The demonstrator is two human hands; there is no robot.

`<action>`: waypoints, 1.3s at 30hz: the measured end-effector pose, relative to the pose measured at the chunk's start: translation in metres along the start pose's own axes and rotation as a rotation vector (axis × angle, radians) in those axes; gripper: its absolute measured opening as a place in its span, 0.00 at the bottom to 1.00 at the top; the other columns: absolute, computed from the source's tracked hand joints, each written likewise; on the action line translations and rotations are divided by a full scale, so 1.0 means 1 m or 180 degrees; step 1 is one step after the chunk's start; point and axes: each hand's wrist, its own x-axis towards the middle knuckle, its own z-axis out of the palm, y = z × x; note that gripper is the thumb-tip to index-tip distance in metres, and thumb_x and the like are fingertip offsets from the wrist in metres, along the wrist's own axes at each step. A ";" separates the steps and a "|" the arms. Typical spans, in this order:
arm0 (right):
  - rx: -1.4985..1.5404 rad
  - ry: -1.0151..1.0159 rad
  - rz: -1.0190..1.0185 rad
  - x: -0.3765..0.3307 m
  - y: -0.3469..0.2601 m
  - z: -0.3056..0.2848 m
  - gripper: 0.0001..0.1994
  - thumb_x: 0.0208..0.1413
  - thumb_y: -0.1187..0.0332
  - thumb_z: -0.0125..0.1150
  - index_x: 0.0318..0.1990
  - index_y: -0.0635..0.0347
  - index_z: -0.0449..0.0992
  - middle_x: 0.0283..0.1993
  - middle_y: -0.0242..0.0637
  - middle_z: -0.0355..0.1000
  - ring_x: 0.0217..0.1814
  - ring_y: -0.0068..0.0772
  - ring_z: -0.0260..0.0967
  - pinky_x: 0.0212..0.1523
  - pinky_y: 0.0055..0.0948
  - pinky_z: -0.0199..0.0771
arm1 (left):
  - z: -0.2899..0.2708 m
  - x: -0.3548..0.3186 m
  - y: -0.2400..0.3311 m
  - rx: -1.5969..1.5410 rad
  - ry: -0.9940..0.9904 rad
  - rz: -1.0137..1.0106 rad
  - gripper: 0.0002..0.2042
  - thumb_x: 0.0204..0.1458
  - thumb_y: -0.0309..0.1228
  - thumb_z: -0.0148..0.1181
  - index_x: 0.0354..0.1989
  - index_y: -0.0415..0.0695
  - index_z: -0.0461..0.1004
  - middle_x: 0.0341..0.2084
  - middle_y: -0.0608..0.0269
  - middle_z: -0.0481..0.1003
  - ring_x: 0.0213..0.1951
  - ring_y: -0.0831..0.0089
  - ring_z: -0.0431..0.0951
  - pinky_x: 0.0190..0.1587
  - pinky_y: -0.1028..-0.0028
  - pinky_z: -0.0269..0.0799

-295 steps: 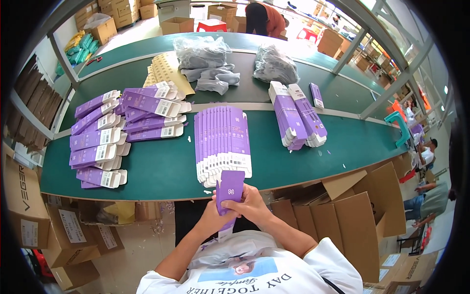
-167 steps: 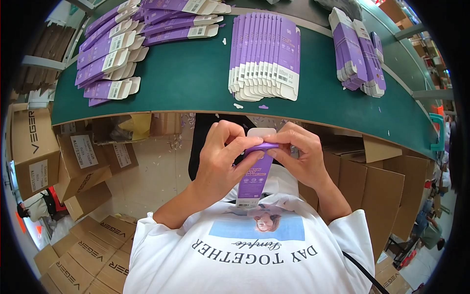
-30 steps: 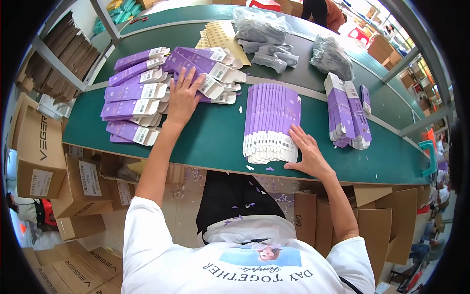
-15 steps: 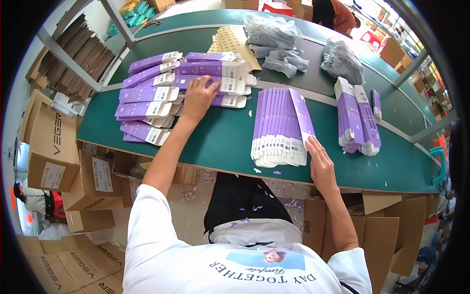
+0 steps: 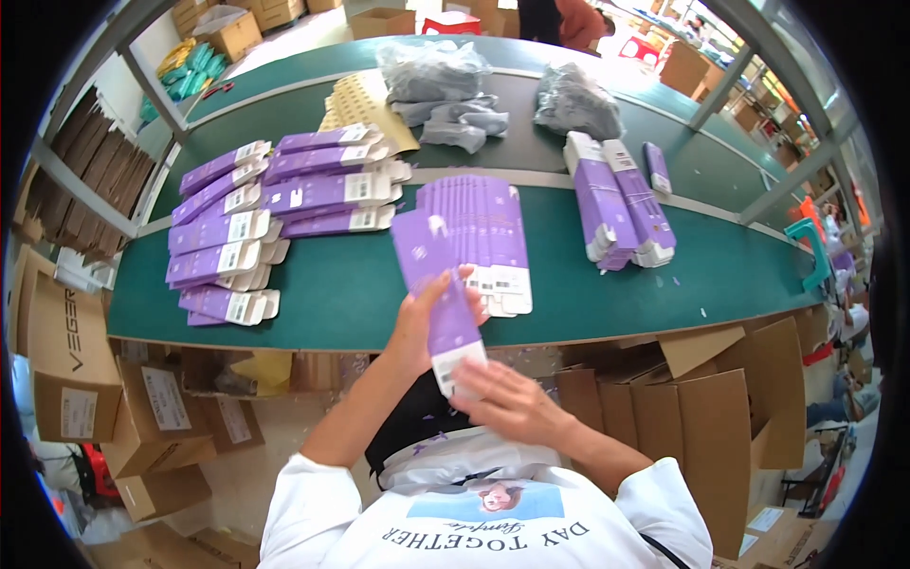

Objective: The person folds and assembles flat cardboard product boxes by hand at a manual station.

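In front of my body I hold a purple carton [image 5: 424,245] with a white end, tilted above the front edge of the table. My left hand [image 5: 419,322] is closed around its middle, thumb on top. At the white end, my right hand [image 5: 507,400] is closed on the carton, slightly blurred, with its thumb hidden. Just beyond lies an overlapping row of flat purple cartons [image 5: 488,218], partly covered by the held one. To the left, a pile of purple boxes [image 5: 213,234] lies with white end flaps sticking out.
Bundled purple cartons [image 5: 601,211] and a single small one [image 5: 657,169] lie at the right. Grey plastic bags [image 5: 441,85] and a yellowish patterned sheet [image 5: 360,104] lie farther back on the green table [image 5: 332,318]. Cardboard boxes [image 5: 706,427] stand below the front edge; metal posts [image 5: 152,90] frame the table.
My left hand has left the box pile and now grips a carton taken from the row. My right hand has moved from the row to that carton's white end. The view has shifted right.
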 end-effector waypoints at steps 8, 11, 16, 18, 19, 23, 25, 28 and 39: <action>0.1906 0.0767 0.1988 0.021 0.022 -0.007 0.27 0.51 0.68 0.69 0.59 0.66 0.71 0.60 0.50 0.72 0.59 0.44 0.72 0.58 0.35 0.73 | -0.004 -0.033 -0.052 0.1218 -0.0086 0.0167 0.11 0.57 0.28 0.61 0.48 0.38 0.75 0.28 0.60 0.78 0.30 0.72 0.77 0.37 0.75 0.75; 0.2060 0.0817 0.2255 0.051 -0.001 0.009 0.26 0.51 0.69 0.70 0.56 0.69 0.71 0.56 0.52 0.74 0.52 0.41 0.74 0.51 0.32 0.76 | -0.008 -0.034 -0.073 0.2501 0.0203 0.1006 0.11 0.55 0.25 0.63 0.46 0.38 0.76 0.28 0.60 0.78 0.30 0.71 0.78 0.36 0.76 0.74; 0.1678 0.0566 0.2412 0.052 -0.007 0.020 0.22 0.49 0.73 0.67 0.52 0.70 0.71 0.49 0.47 0.79 0.43 0.35 0.78 0.44 0.26 0.79 | 0.002 -0.051 -0.065 0.3461 0.0497 0.1184 0.10 0.54 0.24 0.64 0.44 0.37 0.77 0.31 0.58 0.80 0.32 0.72 0.78 0.37 0.75 0.74; 0.1571 0.0530 0.2427 0.050 -0.003 0.020 0.21 0.49 0.74 0.67 0.52 0.70 0.70 0.47 0.45 0.80 0.41 0.33 0.79 0.43 0.25 0.80 | 0.000 -0.052 -0.062 0.3637 0.0535 0.1143 0.10 0.54 0.24 0.64 0.44 0.36 0.77 0.32 0.57 0.81 0.32 0.72 0.78 0.38 0.75 0.74; 0.1976 0.0613 0.2464 0.049 0.002 0.018 0.20 0.50 0.74 0.66 0.51 0.70 0.71 0.46 0.45 0.81 0.40 0.32 0.79 0.42 0.24 0.80 | -0.005 -0.052 -0.060 0.3200 0.0257 0.0891 0.11 0.53 0.24 0.64 0.44 0.36 0.77 0.32 0.57 0.81 0.33 0.72 0.78 0.38 0.75 0.75; 0.3223 0.0843 0.2502 0.047 0.008 0.009 0.17 0.52 0.75 0.66 0.49 0.69 0.72 0.43 0.45 0.82 0.38 0.30 0.80 0.39 0.22 0.80 | -0.021 -0.068 -0.059 0.1854 -0.0470 0.0145 0.14 0.51 0.25 0.64 0.47 0.34 0.76 0.33 0.56 0.81 0.33 0.71 0.79 0.38 0.73 0.76; 0.3498 0.0870 0.2651 0.049 0.004 0.008 0.16 0.53 0.74 0.67 0.48 0.69 0.73 0.42 0.44 0.82 0.38 0.28 0.79 0.38 0.22 0.80 | -0.027 -0.073 -0.064 0.1689 -0.0571 -0.0092 0.13 0.54 0.25 0.63 0.47 0.33 0.76 0.36 0.55 0.82 0.34 0.71 0.80 0.39 0.74 0.77; 0.3772 0.0934 0.2826 0.046 0.004 0.006 0.15 0.54 0.73 0.67 0.47 0.68 0.74 0.40 0.42 0.82 0.38 0.26 0.79 0.38 0.22 0.79 | -0.037 -0.077 -0.070 0.1521 -0.0680 -0.0371 0.13 0.56 0.25 0.62 0.48 0.33 0.77 0.38 0.53 0.83 0.35 0.71 0.81 0.39 0.75 0.78; 0.3809 0.0774 0.2816 0.024 0.013 0.015 0.11 0.57 0.73 0.65 0.47 0.65 0.75 0.44 0.45 0.82 0.43 0.30 0.81 0.40 0.23 0.81 | -0.038 -0.099 -0.070 0.1915 -0.0076 -0.0668 0.13 0.59 0.22 0.55 0.51 0.31 0.75 0.40 0.46 0.82 0.38 0.62 0.85 0.43 0.73 0.82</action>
